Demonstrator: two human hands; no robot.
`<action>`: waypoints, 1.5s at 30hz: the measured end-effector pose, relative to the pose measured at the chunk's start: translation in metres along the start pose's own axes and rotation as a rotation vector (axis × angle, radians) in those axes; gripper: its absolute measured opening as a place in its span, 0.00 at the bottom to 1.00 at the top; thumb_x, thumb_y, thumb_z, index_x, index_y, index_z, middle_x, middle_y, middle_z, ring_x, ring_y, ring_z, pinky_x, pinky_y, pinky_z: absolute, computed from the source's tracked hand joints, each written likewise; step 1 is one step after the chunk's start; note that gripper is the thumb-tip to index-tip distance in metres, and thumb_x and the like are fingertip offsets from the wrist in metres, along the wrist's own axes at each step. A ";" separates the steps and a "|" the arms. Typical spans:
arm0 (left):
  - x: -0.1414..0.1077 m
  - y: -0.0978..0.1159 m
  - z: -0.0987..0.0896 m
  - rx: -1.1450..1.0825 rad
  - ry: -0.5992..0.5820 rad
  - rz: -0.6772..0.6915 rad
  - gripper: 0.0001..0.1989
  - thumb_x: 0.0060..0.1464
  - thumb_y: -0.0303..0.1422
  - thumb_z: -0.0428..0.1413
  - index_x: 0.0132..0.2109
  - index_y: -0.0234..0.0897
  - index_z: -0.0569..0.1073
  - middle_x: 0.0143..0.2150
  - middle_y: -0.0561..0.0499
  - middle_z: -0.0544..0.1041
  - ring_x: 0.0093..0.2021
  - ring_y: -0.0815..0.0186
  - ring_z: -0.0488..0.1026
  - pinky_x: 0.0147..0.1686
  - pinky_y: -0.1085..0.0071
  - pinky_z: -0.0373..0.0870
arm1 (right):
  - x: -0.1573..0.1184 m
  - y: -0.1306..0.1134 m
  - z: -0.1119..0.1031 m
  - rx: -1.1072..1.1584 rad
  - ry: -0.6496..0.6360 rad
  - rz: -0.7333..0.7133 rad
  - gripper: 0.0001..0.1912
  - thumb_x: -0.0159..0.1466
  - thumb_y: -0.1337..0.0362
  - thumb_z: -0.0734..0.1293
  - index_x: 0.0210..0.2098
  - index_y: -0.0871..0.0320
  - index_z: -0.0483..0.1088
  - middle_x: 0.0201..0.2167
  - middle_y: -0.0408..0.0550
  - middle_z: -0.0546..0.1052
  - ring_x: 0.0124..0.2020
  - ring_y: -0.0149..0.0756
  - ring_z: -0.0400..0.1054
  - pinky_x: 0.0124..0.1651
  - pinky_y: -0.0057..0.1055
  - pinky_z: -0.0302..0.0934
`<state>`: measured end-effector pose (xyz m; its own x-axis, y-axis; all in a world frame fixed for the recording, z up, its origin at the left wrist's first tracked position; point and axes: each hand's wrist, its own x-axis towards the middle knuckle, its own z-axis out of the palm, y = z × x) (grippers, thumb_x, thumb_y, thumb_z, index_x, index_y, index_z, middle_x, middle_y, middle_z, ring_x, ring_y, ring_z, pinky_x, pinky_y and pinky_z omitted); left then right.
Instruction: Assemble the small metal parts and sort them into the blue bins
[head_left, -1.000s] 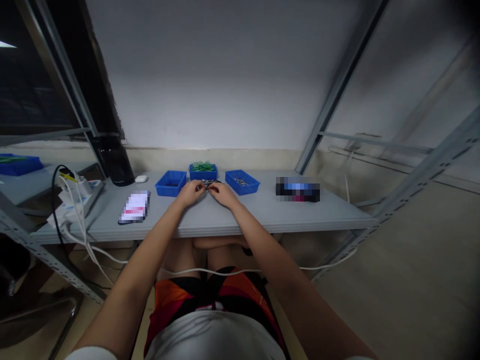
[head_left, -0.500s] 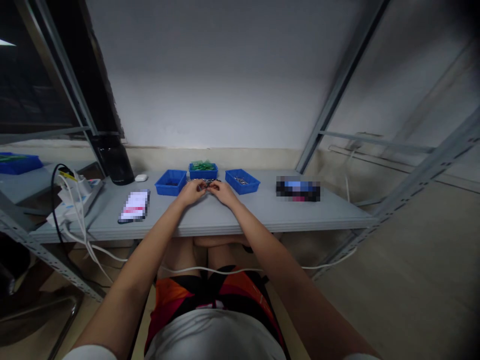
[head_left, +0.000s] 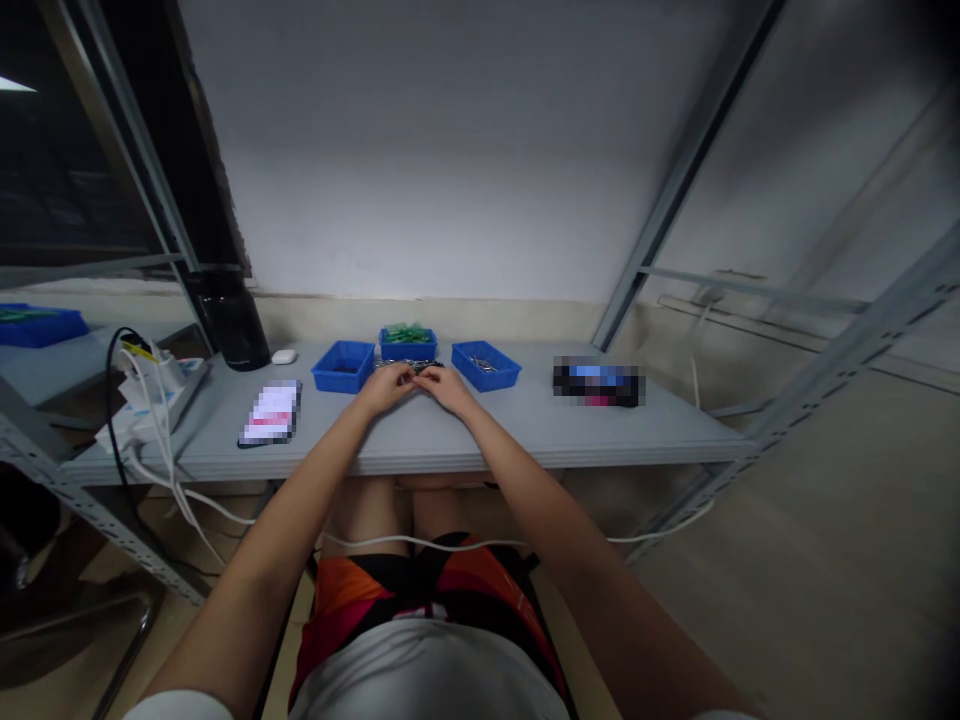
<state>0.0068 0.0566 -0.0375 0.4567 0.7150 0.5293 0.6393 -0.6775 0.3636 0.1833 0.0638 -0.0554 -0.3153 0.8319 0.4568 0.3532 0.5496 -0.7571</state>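
Observation:
My left hand [head_left: 389,387] and my right hand [head_left: 445,386] meet over the middle of the grey table, fingertips pinched close together. Whatever lies between the fingers is too small to make out. Just behind the hands is a row of small metallic and dark pieces [head_left: 409,365], partly covered by them. Left of my left hand stands a blue bin [head_left: 322,380] with a few dark bits inside. Beyond the hands, another blue bin holds green pieces [head_left: 407,332]. To the right, a third blue bin [head_left: 504,379] contains thin silvery metal parts [head_left: 482,363].
A phone [head_left: 270,412], a white earbud case [head_left: 284,356] and a dark bottle [head_left: 234,325] are on the left, near a power strip [head_left: 184,395] with cables. At right lies a blurred dark device [head_left: 598,382]. Metal uprights [head_left: 660,200] frame the table [head_left: 540,425].
Both hands stay together at the same place with slight finger movement. The legs under the table have shifted a little, and the view has moved very slightly.

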 end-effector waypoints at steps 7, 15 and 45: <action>0.001 0.000 -0.001 -0.001 0.026 0.001 0.09 0.54 0.30 0.53 0.39 0.34 0.75 0.33 0.49 0.76 0.32 0.67 0.70 0.35 0.72 0.65 | 0.000 -0.002 -0.001 0.014 0.086 0.015 0.14 0.62 0.55 0.62 0.29 0.59 0.72 0.21 0.42 0.71 0.25 0.30 0.64 0.33 0.27 0.57; 0.000 0.001 -0.004 0.022 0.084 -0.044 0.11 0.55 0.31 0.52 0.41 0.32 0.76 0.35 0.47 0.77 0.32 0.66 0.70 0.35 0.71 0.66 | 0.000 0.002 0.001 -0.062 0.061 -0.007 0.11 0.62 0.60 0.63 0.32 0.59 0.73 0.26 0.44 0.75 0.28 0.31 0.65 0.37 0.27 0.58; -0.001 0.001 -0.004 0.017 0.104 -0.061 0.12 0.57 0.35 0.52 0.42 0.33 0.77 0.35 0.47 0.76 0.31 0.66 0.69 0.35 0.71 0.66 | 0.000 0.004 -0.001 -0.207 0.047 -0.129 0.09 0.64 0.65 0.62 0.38 0.58 0.75 0.36 0.48 0.78 0.36 0.34 0.69 0.44 0.30 0.60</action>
<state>0.0046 0.0549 -0.0348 0.3507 0.7327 0.5832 0.6748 -0.6296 0.3851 0.1853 0.0658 -0.0580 -0.3300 0.7540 0.5679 0.4872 0.6513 -0.5817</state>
